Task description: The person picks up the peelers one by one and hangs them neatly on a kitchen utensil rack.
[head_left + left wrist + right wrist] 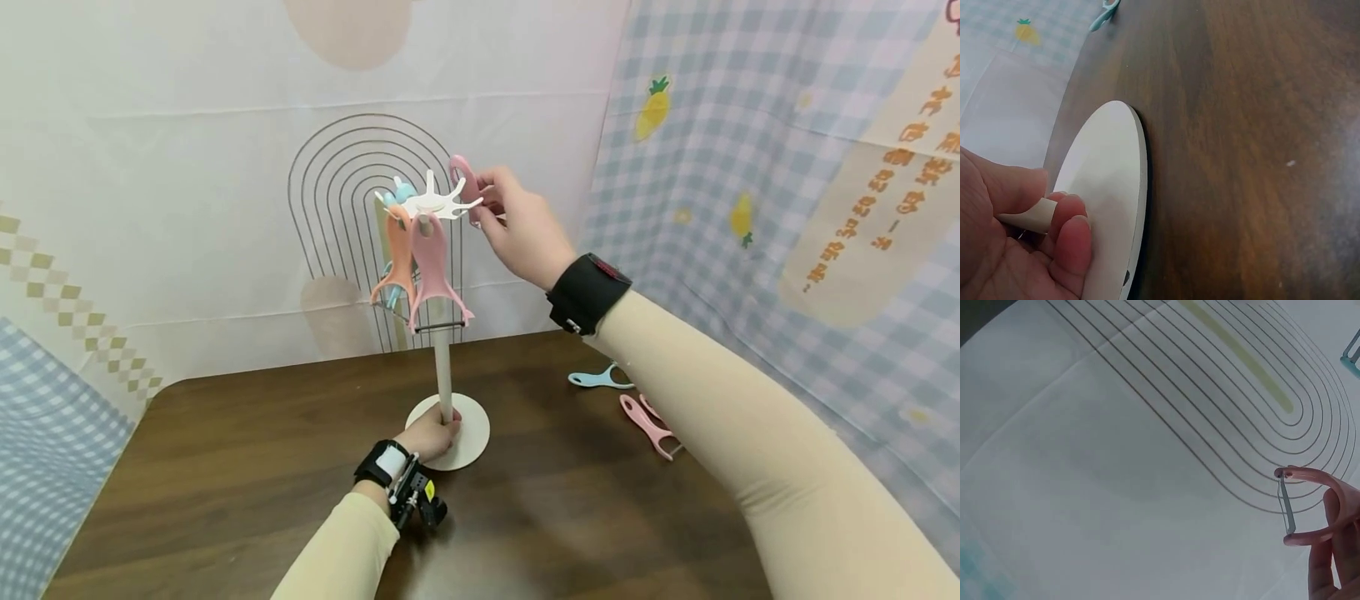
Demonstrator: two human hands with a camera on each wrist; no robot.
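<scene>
While the left hand (431, 433) grips the post (442, 362) low down, thumb and fingers round it just above the round base (474, 433), the right hand (528, 225) pinches a pink peeler (470, 179) up high, right beside the white hooks (431, 187)! Look at that piece: likely light, stiff plastic, tough enough, but smooth, so it could twist in a loose pinch. Best hold? Flat sides of the handle, leaving the eye at its end free. And mind the blade (1288, 509)! The right wrist view puts it out beyond the fingers, with a fingertip close to the fork, so no sliding forward. Slim post, loaded top: this stand probably tips easily, and that low grip looks a sound anchor. Those hooks look thin; gentle pressure only. Hanging there, an orange peeler (401, 250) next to another pink one (429, 250), something blue (405, 192) behind. Down on the table (262, 450), right side, a blue peeler (592, 379) and pink ones (643, 422), partly hidden by the sleeve (720, 400).
</scene>
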